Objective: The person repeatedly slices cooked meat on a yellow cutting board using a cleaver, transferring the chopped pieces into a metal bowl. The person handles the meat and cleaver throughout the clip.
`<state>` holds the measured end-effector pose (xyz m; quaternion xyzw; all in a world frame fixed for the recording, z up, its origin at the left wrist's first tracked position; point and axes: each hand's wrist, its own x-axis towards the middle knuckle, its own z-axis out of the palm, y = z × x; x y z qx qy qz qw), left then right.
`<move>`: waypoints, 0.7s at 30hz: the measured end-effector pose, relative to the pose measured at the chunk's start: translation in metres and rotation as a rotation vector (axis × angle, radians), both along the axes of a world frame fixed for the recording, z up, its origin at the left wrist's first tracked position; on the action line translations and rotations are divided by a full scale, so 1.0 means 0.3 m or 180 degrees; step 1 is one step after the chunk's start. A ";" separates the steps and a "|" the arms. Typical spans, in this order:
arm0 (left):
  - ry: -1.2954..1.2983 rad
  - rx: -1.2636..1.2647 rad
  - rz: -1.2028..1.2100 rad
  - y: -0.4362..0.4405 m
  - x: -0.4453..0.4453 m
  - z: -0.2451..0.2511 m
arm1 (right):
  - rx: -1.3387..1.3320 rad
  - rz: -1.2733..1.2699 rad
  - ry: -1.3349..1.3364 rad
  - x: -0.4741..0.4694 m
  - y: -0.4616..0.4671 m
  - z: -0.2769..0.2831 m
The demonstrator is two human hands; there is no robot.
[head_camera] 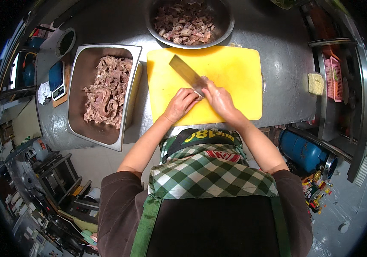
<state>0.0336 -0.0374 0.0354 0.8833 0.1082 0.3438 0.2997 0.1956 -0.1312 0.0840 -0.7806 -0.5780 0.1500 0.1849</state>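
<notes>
My right hand (219, 98) is wrapped around the handle of a cleaver (185, 69), whose broad rectangular blade slants up and left over a yellow cutting board (241, 77). Curled fingers of my left hand (180, 104) press down beside the blade's near end, on what looks like a small piece of meat (198, 95), mostly hidden by the fingers and blade. Left of the board, a deep stainless steel pan (101, 135) holds a heap of meat (109, 90) in larger pieces. Chopped meat (185, 25) lies in a round metal bowl (191, 45) just beyond the board.
Everything stands on a metal worktable (286, 64). Past the pan sits a digital kitchen scale (58, 80). To the right are a block of pale chopped food (315, 84) and a pink plastic basket (333, 78). A blue gas cylinder (304, 151) lies below the table's right side.
</notes>
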 end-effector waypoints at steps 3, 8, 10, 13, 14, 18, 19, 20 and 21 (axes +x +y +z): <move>0.0135 0.0437 0.0332 0.040 -0.013 0.011 | -0.0114 -0.0059 -0.0021 0.060 -0.036 0.045; 0.0320 0.0217 -0.0157 0.088 -0.025 -0.020 | -0.0142 -0.0360 -0.0064 0.101 -0.076 0.065; 0.0285 0.0045 0.0152 0.069 -0.029 -0.044 | -0.0157 -0.0348 -0.0075 0.097 -0.090 0.071; 0.0101 -0.0449 0.0763 0.007 -0.023 -0.079 | -0.0239 -0.0296 -0.0050 0.078 -0.116 0.100; 0.0008 -0.0656 0.0993 -0.014 -0.018 -0.089 | -0.0186 -0.0230 -0.0037 0.068 -0.123 0.113; -0.0203 -0.0698 0.1263 -0.049 -0.002 -0.108 | -0.0535 -0.0158 -0.0114 0.030 -0.141 0.170; -0.0236 -0.0571 0.1273 -0.040 -0.001 -0.111 | -0.0549 -0.0118 -0.0164 0.024 -0.141 0.180; -0.0289 -0.0434 0.1254 -0.028 -0.001 -0.110 | -0.0558 -0.0083 -0.0219 0.021 -0.144 0.191; -0.0320 -0.0338 0.1259 -0.017 -0.002 -0.109 | -0.0514 -0.0019 -0.0251 0.017 -0.144 0.197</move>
